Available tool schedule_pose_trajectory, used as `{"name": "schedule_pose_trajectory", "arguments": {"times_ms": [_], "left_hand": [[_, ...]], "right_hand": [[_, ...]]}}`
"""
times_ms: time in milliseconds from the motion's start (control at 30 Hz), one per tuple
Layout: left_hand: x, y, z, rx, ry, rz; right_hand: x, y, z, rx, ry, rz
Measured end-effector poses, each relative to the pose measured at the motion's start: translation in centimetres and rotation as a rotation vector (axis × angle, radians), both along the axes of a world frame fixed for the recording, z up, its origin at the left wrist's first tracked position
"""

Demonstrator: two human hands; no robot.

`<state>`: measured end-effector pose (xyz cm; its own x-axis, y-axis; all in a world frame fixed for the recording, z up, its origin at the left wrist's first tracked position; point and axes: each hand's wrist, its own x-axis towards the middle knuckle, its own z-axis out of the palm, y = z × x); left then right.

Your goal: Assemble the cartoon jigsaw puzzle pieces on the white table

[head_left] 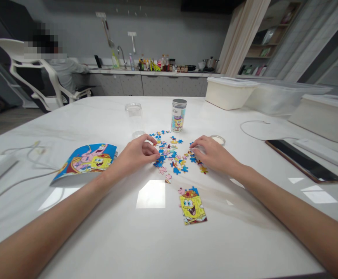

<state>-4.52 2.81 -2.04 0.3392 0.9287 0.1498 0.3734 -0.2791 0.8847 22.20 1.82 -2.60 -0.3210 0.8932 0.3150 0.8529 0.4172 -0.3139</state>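
Note:
Several small loose jigsaw pieces point(173, 155), blue, pink and yellow, lie scattered on the white table point(169, 240). My left hand point(138, 153) rests at the left edge of the pile, its fingers curled and pinched together over the pieces. My right hand point(211, 154) lies at the pile's right edge with fingers bent down onto the pieces. A joined section of puzzle point(192, 207) with a yellow cartoon figure lies nearer to me. A printed cartoon picture sheet point(89, 159) lies to the left.
A puzzle jar with a metal lid point(178, 115), a clear jar point(133, 112) and a small lid point(218, 139) stand behind the pile. A tablet point(302, 161) and cables lie right, plastic bins point(230, 91) behind. A person sits in a white chair point(41, 77) far left.

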Motion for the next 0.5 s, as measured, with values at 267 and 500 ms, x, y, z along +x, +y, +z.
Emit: {"name": "schedule_pose_trajectory", "arguments": {"times_ms": [267,500], "left_hand": [[-0.2,-0.1,0.2,0.246,0.18,0.065],[-1.3,2.0,-0.8,0.441,0.678,0.079]], "right_hand": [[0.0,-0.1,0.0,-0.005,0.008,0.005],[0.1,0.2,-0.3,0.0,0.026,-0.007]]}}
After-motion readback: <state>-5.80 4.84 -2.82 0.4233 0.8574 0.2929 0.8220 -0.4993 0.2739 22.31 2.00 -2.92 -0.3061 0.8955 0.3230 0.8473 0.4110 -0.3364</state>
